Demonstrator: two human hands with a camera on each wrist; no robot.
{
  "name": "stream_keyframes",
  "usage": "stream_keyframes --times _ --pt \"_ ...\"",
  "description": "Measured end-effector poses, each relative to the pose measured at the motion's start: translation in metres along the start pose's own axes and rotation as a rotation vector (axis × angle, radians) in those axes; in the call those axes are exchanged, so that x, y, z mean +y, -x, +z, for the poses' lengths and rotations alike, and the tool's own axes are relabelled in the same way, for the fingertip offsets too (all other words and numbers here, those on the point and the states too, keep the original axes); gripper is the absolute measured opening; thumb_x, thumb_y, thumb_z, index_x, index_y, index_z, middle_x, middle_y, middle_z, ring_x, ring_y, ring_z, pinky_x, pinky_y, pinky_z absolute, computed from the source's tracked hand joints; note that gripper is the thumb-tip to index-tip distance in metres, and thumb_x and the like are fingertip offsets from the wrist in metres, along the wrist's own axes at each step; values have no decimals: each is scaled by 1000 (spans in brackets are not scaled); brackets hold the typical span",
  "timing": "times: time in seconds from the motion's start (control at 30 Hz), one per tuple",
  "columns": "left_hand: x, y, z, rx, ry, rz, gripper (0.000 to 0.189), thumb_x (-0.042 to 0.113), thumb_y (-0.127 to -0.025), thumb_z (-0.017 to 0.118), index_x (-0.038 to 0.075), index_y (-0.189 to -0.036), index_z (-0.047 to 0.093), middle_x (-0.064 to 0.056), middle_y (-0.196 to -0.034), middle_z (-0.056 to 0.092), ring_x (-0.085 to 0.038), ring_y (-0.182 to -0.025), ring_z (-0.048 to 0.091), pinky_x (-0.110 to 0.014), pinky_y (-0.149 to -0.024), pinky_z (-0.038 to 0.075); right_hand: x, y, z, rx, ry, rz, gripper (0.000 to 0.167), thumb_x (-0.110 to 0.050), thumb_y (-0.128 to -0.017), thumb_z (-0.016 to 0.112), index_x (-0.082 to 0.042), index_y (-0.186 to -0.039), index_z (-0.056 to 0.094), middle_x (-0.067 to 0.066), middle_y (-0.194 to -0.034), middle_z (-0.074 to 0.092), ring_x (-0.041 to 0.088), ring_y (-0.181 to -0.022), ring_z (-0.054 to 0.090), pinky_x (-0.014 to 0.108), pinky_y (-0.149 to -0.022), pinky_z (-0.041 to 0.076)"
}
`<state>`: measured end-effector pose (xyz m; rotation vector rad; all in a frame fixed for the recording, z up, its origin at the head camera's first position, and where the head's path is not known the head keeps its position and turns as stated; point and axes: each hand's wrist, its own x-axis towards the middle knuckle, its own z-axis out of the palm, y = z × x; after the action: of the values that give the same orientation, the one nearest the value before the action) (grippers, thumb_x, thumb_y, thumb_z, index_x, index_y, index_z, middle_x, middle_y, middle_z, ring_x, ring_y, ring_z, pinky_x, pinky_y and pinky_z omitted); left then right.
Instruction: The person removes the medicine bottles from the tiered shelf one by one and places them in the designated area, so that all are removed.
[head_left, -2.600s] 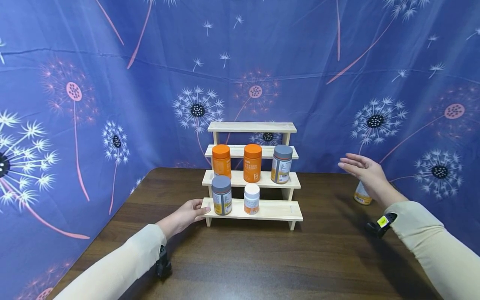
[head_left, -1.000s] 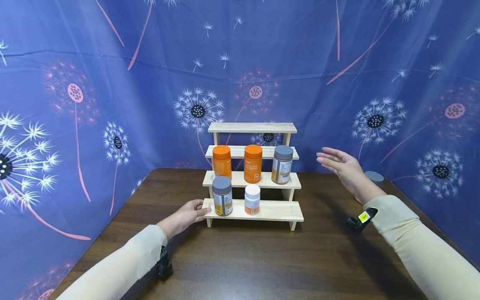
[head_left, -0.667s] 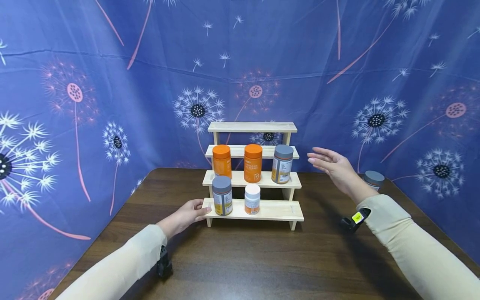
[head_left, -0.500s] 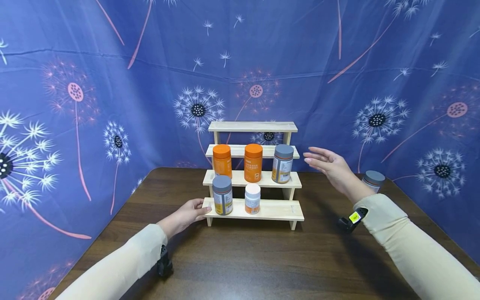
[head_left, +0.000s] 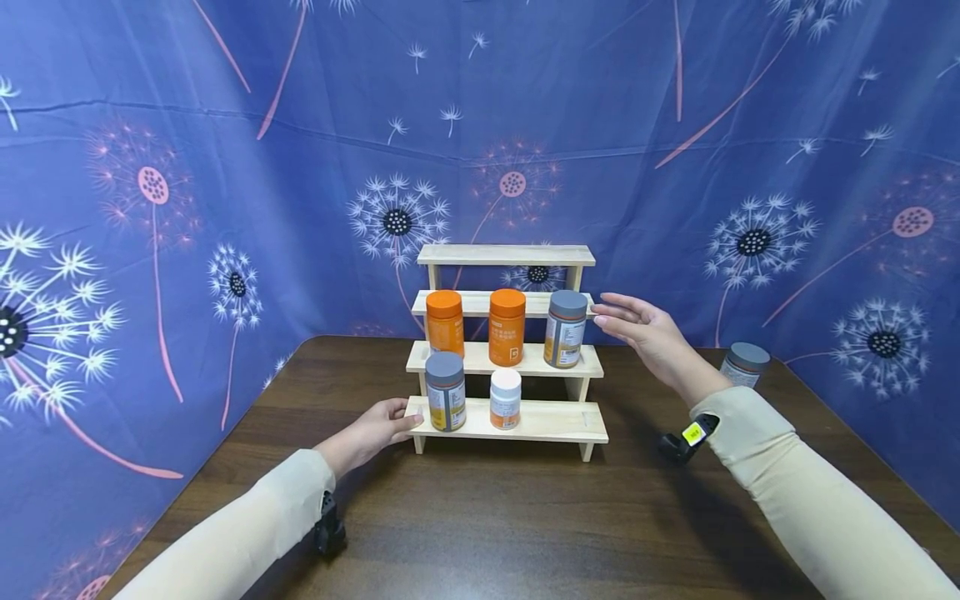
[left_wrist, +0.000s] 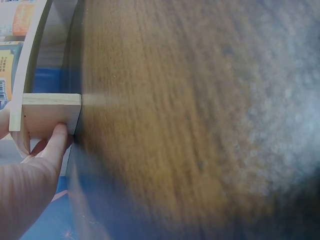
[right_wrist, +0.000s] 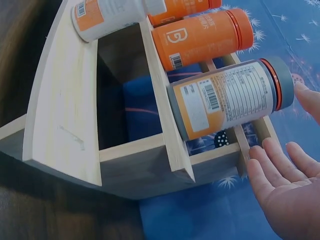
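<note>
A tiered wooden display stand [head_left: 547,423] stands mid-table, seen from the front in the head view. Its lowest step's left end is pinched by my left hand [head_left: 371,429], thumb on top and fingers against the leg [left_wrist: 52,112] beneath. My right hand [head_left: 652,340] has its fingers extended beside the grey-lidded bottle [head_left: 565,332] at the right of the second step. In the right wrist view, the thumb is close to that bottle's lid [right_wrist: 283,82], with the palm holding nothing. Left of it stand two orange bottles, one central [head_left: 506,329] and one at the left [head_left: 446,323].
On the lowest step are another grey-lidded bottle [head_left: 446,396] and a small white bottle [head_left: 505,400]. A further grey-lidded bottle [head_left: 744,363] stands on the table [head_left: 480,525] at the far right, partly behind the right forearm. A blue dandelion-print cloth [head_left: 300,183] hangs behind.
My right hand has moved left from the bottle at the far right to beside the stand's second step, uncovering that bottle. My left hand keeps its grip on the stand.
</note>
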<state>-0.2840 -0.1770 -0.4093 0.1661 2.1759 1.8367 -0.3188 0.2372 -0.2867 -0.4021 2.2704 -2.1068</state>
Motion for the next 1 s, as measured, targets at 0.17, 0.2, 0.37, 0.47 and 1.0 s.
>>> stream_keyframes --times 0.17,0.2,0.37,0.47,1.0 --pt "0 -1 -1 0 -4 3 48 5 -100 50 -19 -137 31 -31 -131 51 -14 -101 61 -36 -101 52 1 -3 6 -11 7 -10 69 -21 -90 70 -6 -148 35 -3 -129 61 -3 -110 57 31 -115 37" --pt "0 -1 -1 1 -3 4 48 5 -100 50 -19 -137 31 -31 -131 51 -14 -101 61 -36 -101 52 1 -3 7 -13 12 -13 69 -21 -91 70 -5 -148 34 -7 -124 62 -3 -110 57 30 -114 38" --pt "0 -1 -1 0 -5 3 48 5 -100 50 -19 -137 31 -31 -131 51 -13 -101 61 -37 -102 51 2 -6 15 -16 44 -10 70 -21 -91 69 -6 -149 34 -11 -118 59 -1 -110 55 24 -106 44" --pt "1 0 -1 -4 -15 0 48 5 -100 50 -19 -137 31 -31 -132 51 -13 -101 61 -38 -103 50 3 -7 20 -10 68 10 72 -22 -91 70 -8 -150 32 -1 -129 55 1 -112 54 28 -109 43" --pt "0 0 -1 3 -31 -15 50 8 -100 52 -17 -138 32 -26 -129 53 -13 -100 60 -39 -104 50 14 -19 36 8 92 79 75 -21 -89 71 -6 -150 29 18 -146 41 28 -129 44 45 -112 41"
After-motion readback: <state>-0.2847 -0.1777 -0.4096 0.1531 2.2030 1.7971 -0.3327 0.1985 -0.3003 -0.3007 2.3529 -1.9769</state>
